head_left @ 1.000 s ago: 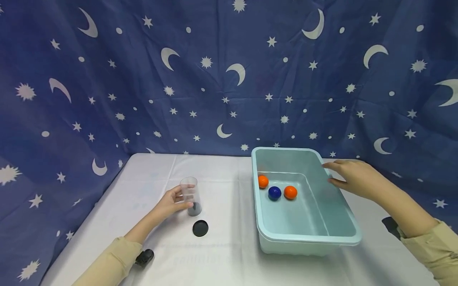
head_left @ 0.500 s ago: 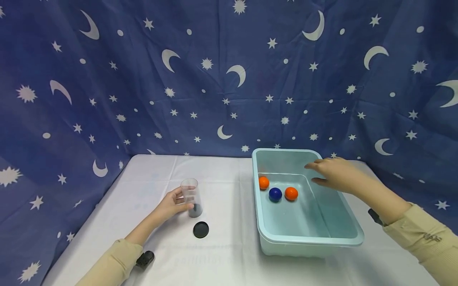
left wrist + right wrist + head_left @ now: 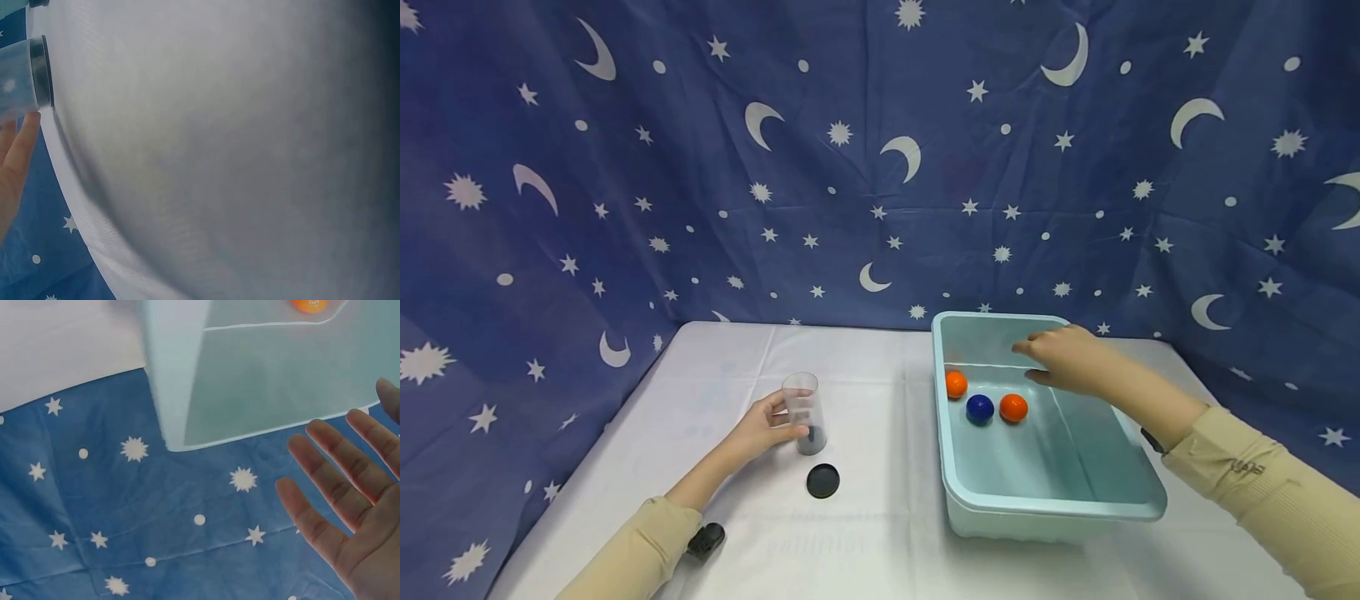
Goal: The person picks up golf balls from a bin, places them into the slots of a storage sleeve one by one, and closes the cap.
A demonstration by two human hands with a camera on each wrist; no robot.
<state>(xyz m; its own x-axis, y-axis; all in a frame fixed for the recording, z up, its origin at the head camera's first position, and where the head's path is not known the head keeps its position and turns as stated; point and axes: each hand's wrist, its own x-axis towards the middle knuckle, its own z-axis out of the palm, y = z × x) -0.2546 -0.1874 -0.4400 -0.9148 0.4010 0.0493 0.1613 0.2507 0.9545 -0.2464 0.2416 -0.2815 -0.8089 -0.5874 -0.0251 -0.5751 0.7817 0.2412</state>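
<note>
A: Where are the hands?

B: The left hand is on the table, at about 9 o'clock from the tub. Its fingers curl round a clear cup that stands upright, and the thumb shows on the near side of it.

A: Anything in the cup?

B: Its bottom looks dark. I cannot tell from the head view whether that is something inside or just the base. The left wrist view shows a dark band at the cup's bottom end, with a fingertip just beside it.

A: And the other hand?

B: The right hand hangs over the far part of the tub, fingers spread and straight, holding nothing. The right wrist view shows the open palm with its fingers apart and the tub's far wall beyond.

A: What lies in the tub?

B: Three balls in a row near the far end. The orange ball is at the left wall, the blue ball is in the middle, and a second orange one touches the blue at its 3 o'clock. The right hand is just above and at 1 o'clock from that last one, not touching it.

A: Anything else on the table?

B: A black lid lies flat at 5 o'clock from the cup, near it but apart.
</note>
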